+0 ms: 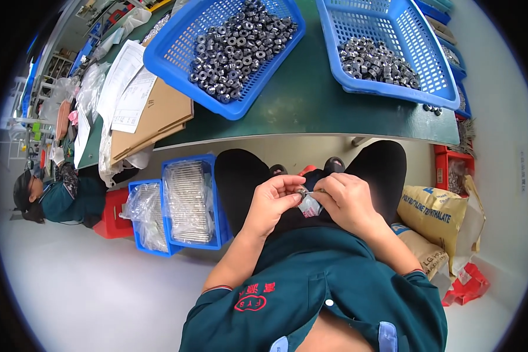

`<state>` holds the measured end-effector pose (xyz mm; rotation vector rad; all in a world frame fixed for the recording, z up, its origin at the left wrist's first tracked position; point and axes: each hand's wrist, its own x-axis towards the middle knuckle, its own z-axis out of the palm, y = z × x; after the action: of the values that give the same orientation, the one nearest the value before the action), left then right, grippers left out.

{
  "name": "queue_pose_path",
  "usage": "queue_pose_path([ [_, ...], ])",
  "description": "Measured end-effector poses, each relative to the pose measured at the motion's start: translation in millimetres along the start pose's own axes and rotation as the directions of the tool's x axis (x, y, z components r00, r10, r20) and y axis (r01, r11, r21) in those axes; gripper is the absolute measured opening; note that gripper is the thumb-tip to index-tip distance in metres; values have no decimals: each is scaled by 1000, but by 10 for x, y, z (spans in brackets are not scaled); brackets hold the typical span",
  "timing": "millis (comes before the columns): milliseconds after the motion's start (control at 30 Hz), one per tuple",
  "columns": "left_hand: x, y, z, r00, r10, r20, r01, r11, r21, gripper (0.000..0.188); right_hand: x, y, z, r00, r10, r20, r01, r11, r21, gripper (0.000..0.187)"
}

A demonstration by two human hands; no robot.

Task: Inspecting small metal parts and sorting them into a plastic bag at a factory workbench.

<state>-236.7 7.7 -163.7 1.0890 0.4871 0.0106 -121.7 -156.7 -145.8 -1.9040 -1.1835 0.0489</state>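
Note:
My left hand (274,204) is closed over my lap, its thumb and fingertips pinching a small dark metal part (301,192), mostly hidden. Close beside it, my right hand (345,198) is closed on a thin rod-like tool (312,192), whose tip meets the part. Just below the fingertips shows a small white plastic piece (310,206) with red print; whether a hand holds it, I cannot tell. On the green table (299,111) ahead, a blue basket (239,110) at left holds many metal rings (240,50). The blue basket (393,89) at right holds fewer similar rings (376,61).
Cardboard sheets (152,120) and papers (129,97) lie at the table's left. Blue crates (220,199) with plastic-wrapped metal parts stand left of my legs. Sacks (431,214) and a red bin (446,158) are at right. Another person (64,196) sits far left.

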Motion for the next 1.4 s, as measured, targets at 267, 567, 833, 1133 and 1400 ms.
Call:
queue_pose_path([
  [267,-25,37,37,1000,0,0,0,996,86,29,-14,-33,-10,999,-30,-16,29,996,-79,14],
  [567,-48,24,-165,972,213,-96,-203,974,105,29,-81,2,-109,967,255,4,-255,963,93,17],
  [833,-26,23,-132,1000,22,21,-13,923,-385,20,-35,-116,-1,961,274,36,-274,929,250,14],
  [1133,-54,-2,-90,999,-36,39,48,919,-390,20,-1,-98,144,990,124,-73,-108,975,192,14],
  [1400,-61,4,3,992,106,-67,-118,973,-201,19,42,-93,163,985,-103,-141,95,993,-64,13],
])
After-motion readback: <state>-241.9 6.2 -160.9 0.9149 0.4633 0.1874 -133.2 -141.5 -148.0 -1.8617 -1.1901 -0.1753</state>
